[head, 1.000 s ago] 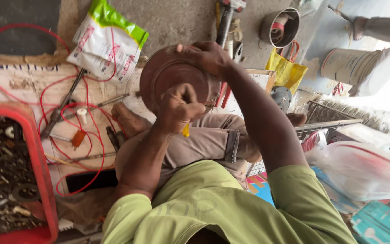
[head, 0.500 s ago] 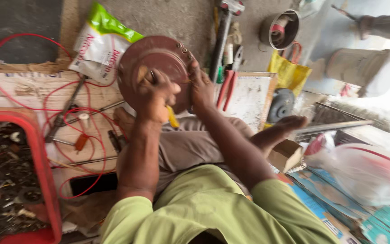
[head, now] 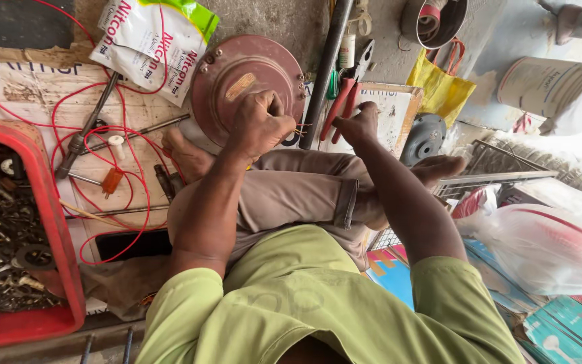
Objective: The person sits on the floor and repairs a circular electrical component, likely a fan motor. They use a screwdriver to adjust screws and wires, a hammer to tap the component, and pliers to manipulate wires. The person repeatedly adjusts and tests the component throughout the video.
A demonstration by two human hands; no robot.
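Lowered disc (head: 237, 81) under fingers (head: 264, 111) (left)

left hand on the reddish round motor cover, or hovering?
Touching. In the head view the left hand lies closed against the face of the reddish round cover, with no gap showing between them.

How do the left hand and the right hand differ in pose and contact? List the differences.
The left hand is curled into a fist against the round reddish-brown disc; the right hand is off the disc, at the red-handled pliers. The left hand is plainly closed; whether the right hand grips the pliers cannot be told. Both are bare.
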